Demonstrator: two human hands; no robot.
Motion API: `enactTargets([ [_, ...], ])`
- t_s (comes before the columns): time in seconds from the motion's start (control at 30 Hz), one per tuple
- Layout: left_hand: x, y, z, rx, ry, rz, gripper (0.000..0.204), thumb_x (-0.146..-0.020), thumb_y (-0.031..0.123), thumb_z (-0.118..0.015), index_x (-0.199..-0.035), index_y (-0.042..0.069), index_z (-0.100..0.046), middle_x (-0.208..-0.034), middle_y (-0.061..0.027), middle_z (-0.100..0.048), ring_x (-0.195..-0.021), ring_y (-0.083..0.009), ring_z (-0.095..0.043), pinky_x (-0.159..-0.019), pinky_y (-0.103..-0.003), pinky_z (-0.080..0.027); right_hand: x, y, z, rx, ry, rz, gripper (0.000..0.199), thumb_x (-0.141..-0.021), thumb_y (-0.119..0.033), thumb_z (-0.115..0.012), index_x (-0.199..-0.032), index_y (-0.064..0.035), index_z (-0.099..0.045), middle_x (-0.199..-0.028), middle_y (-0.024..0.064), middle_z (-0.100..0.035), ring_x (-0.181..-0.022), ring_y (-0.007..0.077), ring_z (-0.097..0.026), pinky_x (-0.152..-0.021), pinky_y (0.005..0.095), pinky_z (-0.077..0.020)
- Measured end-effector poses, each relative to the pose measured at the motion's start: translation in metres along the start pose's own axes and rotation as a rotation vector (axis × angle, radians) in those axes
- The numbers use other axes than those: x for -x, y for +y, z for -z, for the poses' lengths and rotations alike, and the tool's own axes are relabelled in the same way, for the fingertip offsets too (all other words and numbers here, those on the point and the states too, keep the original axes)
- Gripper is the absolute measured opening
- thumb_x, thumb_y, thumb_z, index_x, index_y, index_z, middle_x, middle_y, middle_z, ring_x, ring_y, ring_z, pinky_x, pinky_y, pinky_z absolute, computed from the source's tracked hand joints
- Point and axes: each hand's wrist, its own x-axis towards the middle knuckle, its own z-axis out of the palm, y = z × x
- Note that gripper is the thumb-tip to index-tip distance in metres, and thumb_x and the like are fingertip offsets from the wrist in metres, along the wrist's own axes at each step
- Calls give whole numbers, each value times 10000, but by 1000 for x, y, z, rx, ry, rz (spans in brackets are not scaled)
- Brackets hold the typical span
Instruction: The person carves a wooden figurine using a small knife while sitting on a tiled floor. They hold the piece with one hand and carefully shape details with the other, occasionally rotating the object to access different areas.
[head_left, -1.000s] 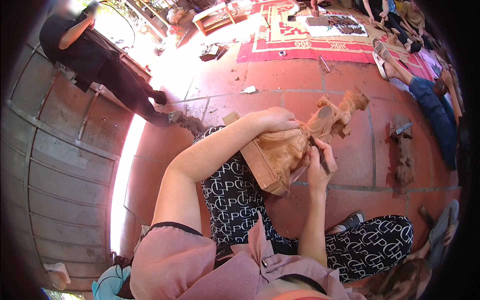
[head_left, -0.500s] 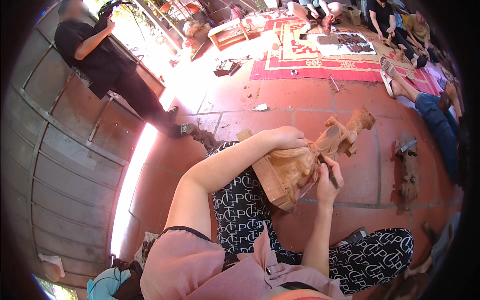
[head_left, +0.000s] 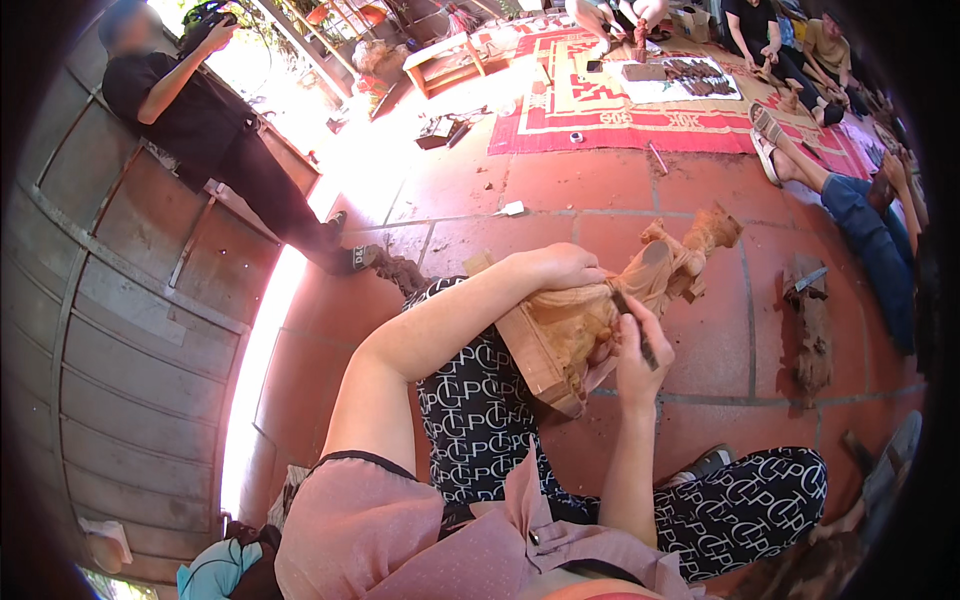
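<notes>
A light-brown wooden carving [head_left: 652, 278] with a square block base leans across my left thigh. Its base points toward me, and its narrower carved figure reaches away to the right. My left hand [head_left: 562, 266] lies over the carving's upper side, fingers curled round it. In my right hand [head_left: 638, 362] is a dark, narrow, flat hand tool [head_left: 621, 303], gripped between thumb and fingers. The tool's front end rests against the carving's middle, close to my left fingertips. Its exact tip shape is too small to make out.
A dark wooden log [head_left: 804, 335] lies on the tiled floor to the right, a blade on it. Beyond is a red patterned rug [head_left: 600, 135] with seated people. A standing person [head_left: 190, 120] holds a camera at far left, beside a metal door [head_left: 140, 370].
My right hand has shifted slightly up and left along the carving with the tool. My left hand stays on the wood. The whole view has moved a little.
</notes>
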Motion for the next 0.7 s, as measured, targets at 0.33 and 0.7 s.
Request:
enactTargets([
  [0.33, 3, 2, 3, 15, 14, 20, 415, -896, 360, -475, -1046, 4, -626, -1046, -230, -616, -1005, -379, -566, -882, -415, -433, -7, 11, 5, -155, 38, -23, 232, -853, -42, -545, -1054, 35, -631, -939, 154, -663, -846, 206, -633, -774, 305, -486],
  [0.7, 0, 9, 8, 60, -37, 23, 403, -915, 342, -465, -1062, -2, -618, -1104, -188, -612, -1038, -319, -568, -922, -364, -417, -15, 23, 18, -131, 87, -42, 190, -867, -63, -556, -1013, 29, -635, -842, 63, -655, -712, 106, -589, -655, 252, -477],
])
